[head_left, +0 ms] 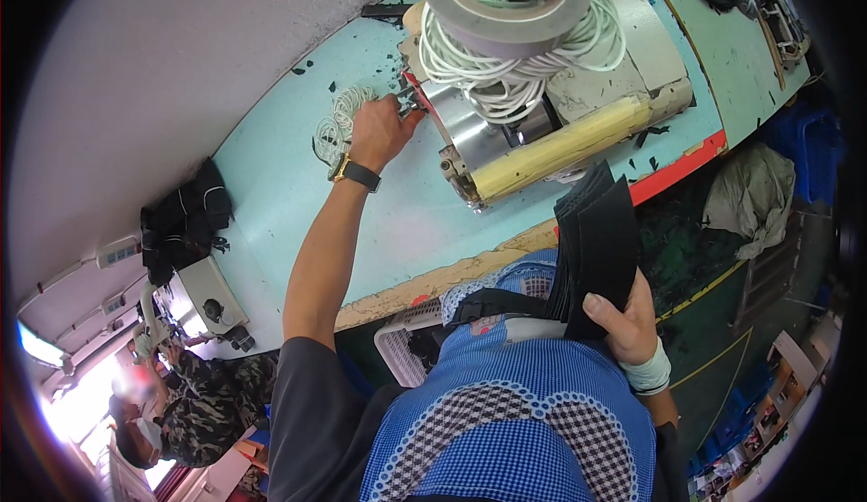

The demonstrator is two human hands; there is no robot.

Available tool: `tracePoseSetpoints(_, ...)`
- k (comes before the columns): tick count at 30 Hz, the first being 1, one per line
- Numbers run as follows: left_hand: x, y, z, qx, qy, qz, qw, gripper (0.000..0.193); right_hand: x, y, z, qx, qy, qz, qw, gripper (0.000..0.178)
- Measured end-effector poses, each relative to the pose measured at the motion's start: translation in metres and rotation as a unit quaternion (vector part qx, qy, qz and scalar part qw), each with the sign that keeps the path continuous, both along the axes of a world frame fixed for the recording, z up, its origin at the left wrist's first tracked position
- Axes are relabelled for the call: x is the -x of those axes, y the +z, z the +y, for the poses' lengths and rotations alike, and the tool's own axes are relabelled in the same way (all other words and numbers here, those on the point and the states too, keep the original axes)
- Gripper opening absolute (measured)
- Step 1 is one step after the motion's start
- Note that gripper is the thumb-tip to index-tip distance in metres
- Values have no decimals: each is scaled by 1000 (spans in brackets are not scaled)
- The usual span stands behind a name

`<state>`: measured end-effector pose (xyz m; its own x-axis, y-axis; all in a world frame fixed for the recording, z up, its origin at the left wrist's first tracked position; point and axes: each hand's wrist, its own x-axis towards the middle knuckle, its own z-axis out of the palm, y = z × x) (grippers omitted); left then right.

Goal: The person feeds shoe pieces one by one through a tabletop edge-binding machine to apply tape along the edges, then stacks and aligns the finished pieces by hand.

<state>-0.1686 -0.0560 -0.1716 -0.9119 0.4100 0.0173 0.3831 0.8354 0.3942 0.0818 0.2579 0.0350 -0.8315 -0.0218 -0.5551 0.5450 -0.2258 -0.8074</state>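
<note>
My left hand [384, 127], a watch on its wrist, reaches over the tabletop with its fingers closed around a small metal fitting [411, 100] on the left end of a machine [479, 127]. The fingers partly cover that fitting. The machine has a shiny metal plate, a cream body and a yellow bar [564, 147] along its near side. A stack of flat black fabric pieces [596, 249] stands fanned at its top in my right hand [630, 320], the thumb pressed on its face. The stack is held in front of the table edge, by my blue checked apron [506, 403].
White cord coils [519, 60] and a grey ring [442, 10] sit atop the machine. A thinner cord bundle [339, 123] lies beside my left hand. Black scraps dot the pale blue table [271, 204]. Below its edge stands a pale basket [402, 353]. A co-worker [203, 412] sits far left.
</note>
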Motion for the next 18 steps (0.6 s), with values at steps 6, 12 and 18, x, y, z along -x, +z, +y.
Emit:
tracePoseSetpoints(6,-20,24,22,29,119,-44,991,44,29,6,4,-29,93,55,994,59)
tracePoseSetpoints(12,-31,19,24,55,115,1,992,40,34,0,-18,-46,205,55,976,60)
tracePoseSetpoints(18,-84,41,58,-339,231,-13,912,43,20,-3,-17,-49,257,36,965,65)
